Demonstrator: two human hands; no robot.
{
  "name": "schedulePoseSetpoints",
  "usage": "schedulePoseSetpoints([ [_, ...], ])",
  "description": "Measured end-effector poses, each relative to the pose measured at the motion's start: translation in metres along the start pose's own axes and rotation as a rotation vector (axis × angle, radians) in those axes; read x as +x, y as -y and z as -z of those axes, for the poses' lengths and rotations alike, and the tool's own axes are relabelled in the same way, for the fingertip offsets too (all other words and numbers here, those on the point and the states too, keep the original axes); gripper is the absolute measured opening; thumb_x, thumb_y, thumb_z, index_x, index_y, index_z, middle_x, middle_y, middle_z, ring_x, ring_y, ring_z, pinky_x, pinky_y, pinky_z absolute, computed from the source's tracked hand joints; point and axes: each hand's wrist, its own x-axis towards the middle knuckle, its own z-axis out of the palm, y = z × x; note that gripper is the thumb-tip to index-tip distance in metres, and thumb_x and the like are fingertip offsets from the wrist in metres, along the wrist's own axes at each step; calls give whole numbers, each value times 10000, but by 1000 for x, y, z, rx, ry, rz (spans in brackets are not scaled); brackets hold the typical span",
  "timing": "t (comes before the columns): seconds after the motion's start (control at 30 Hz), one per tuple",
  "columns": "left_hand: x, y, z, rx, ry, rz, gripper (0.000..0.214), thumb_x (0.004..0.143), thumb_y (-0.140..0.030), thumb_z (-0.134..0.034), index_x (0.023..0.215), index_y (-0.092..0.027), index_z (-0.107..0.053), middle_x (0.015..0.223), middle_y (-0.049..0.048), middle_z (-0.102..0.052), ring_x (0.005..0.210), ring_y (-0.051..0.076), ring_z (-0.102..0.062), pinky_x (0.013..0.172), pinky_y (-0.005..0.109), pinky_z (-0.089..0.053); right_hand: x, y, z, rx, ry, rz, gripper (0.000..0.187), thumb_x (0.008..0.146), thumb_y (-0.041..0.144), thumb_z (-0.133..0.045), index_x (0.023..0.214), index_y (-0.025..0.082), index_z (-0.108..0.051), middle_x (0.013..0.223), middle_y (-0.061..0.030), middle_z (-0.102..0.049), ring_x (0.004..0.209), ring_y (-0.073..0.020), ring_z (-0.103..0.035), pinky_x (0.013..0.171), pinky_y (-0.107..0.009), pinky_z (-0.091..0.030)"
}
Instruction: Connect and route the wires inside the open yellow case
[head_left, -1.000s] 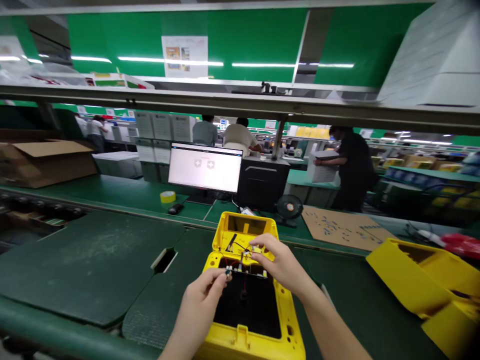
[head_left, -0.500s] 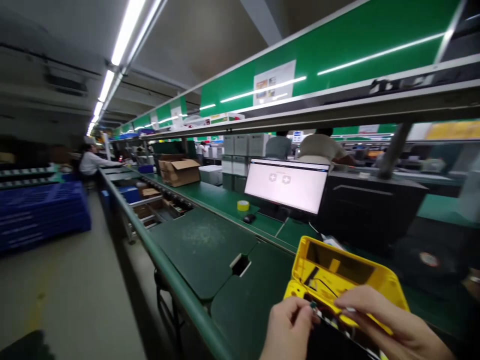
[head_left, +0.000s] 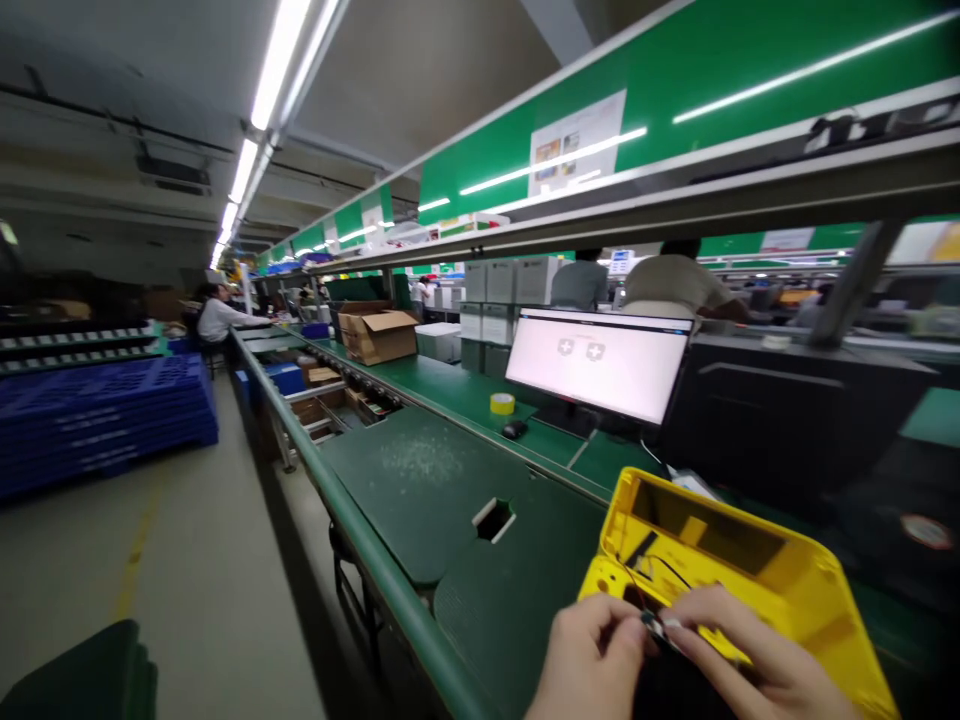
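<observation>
Yellow case (head_left: 825, 560), lid open, on the green bench (head_left: 544, 570); a black wire (head_left: 670, 568) shows inside. Over it, left hand (head_left: 596, 650) pinches a small dark part (head_left: 650, 624); right hand (head_left: 750, 650) pinches a white piece (head_left: 672, 623) just beside, contact between them unclear. Farther left, cardboard box (head_left: 390, 342), flaps open, contents hidden

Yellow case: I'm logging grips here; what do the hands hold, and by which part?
The left hand pinches a small green piece; the right hand, seemingly a white bit. Exact grip spots are too small to tell.
</observation>
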Motion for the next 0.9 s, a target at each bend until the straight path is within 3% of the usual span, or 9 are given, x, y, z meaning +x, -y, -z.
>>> schedulePoseSetpoints([
  [0.13,-5,-6,2,-32,31,-13,233,849,-329,-511,872,-163,-673,809,38,-679,762,158,-592,724,267,-466,-2,18,1,19,13,-80,131,897,334,-509,908,256,-613,900,-25,-644,880,-172,-602,797,-294,-503],
  [0.33,-3,-11,6,-65,41,41,249,819,-361,-570,960,-174,-655,919,48,-682,849,180,-605,817,300,-472,1,33,0,48,-1,-176,127,903,306,-482,886,223,-576,852,-16,-605,817,-161,-567,768,-320,-459],
  [0.57,-3,-10,8,-22,45,23,261,830,-352,-560,1013,-201,-671,1020,56,-679,945,198,-600,928,339,-451,0,33,-2,21,16,-138,93,892,240,-476,850,216,-556,846,-14,-590,825,-164,-533,805,-351,-425],
  [0.9,-5,-12,9,-13,51,15,238,816,-345,-589,973,-190,-677,997,54,-684,944,202,-615,915,325,-467,-1,27,-7,-89,16,-109,103,860,194,-503,767,200,-547,779,-8,-583,789,-163,-512,767,-353,-404],
])
